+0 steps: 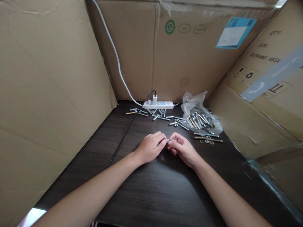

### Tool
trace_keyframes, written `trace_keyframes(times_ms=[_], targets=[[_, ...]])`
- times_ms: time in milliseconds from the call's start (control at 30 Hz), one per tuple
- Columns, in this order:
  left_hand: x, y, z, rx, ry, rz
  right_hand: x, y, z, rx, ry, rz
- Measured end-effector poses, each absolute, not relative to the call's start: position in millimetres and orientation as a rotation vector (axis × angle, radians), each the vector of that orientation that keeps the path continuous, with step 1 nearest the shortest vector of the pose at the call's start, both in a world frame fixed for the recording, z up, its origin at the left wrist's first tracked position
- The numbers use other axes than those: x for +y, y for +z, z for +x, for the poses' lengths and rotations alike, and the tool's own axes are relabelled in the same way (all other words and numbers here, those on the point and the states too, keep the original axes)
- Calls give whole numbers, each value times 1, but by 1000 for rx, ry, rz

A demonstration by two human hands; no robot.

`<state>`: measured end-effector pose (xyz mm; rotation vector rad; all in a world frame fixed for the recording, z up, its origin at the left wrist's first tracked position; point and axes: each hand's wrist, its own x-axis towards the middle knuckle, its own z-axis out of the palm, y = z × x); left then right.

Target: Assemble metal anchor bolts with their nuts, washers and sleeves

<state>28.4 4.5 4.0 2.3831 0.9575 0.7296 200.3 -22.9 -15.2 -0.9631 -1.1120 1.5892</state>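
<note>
My left hand (151,146) and my right hand (181,147) meet over the middle of the dark table (146,192). Between their fingertips is a small metal piece (168,141), pinched from both sides; its exact shape is too small to tell. Behind the hands lie loose metal bolts (163,119) with washers and nuts. A clear plastic bag (193,105) at the back right holds several more bolts (200,120). Just right of my right hand, long bolts (208,138) lie with a few washers (211,142).
A white power strip (167,105) with a plug and adapter stands against the back cardboard (132,53). A black cable (123,138) runs down the table left of my left hand. Cardboard walls rise at the left (47,94) and right (255,126).
</note>
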Motion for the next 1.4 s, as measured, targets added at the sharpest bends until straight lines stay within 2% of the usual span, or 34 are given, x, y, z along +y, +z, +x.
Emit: trace_keyframes(times_ms=[567,800,1033,1400], targets=[[0,6,28,922,763,2286,-23,-13,200,-1086,1579,-982],[-3,6,26,860,967,2257,-24,-13,200,-1108,1585,-980],[0,8,28,1041,891,2303,-24,-13,201,-1141,1593,-951],[-3,9,29,906,797,2292,-24,-16,202,-1163,1599,-938]])
